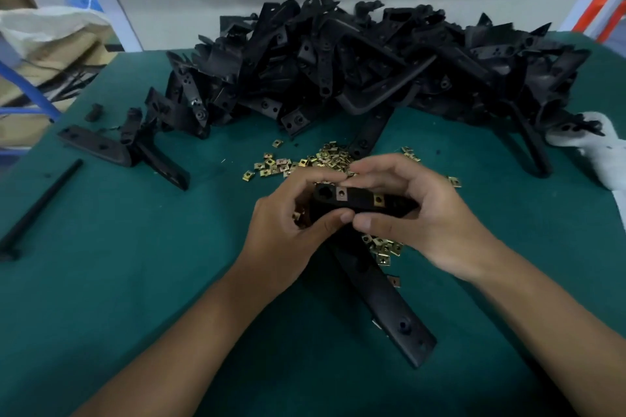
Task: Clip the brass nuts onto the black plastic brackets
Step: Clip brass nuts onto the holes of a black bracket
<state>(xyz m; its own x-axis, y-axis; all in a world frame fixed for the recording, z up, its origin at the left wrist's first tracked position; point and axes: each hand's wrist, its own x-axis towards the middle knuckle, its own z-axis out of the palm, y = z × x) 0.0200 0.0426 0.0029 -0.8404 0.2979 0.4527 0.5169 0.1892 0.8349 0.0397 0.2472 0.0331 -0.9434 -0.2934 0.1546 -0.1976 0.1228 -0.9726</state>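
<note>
Nearest the camera, a long black bracket (382, 301) lay flat on the green table (101, 281), its long axis running from the lower right up toward the hands. Above it, a second bracket (359, 201) was held clear of the table, its long axis lying left to right and its drilled face turned up toward the camera. It was gripped at its left end by the left hand (288, 230), fingers closed round it, and at its right end by the right hand (420, 217), likewise closed on it. Two brass nuts (341, 194) were seen already seated on that face.

A nut was judged likely to sit crooked or spring off if pushed on at an angle, and the bracket could twist in the grip under thumb pressure. Spare nuts, seemingly cupped in the left palm, might be dropped.

Beyond the hands, loose nuts (305, 159) were scattered on the table. Farther back, a large heap of brackets (355, 64) was piled.
</note>
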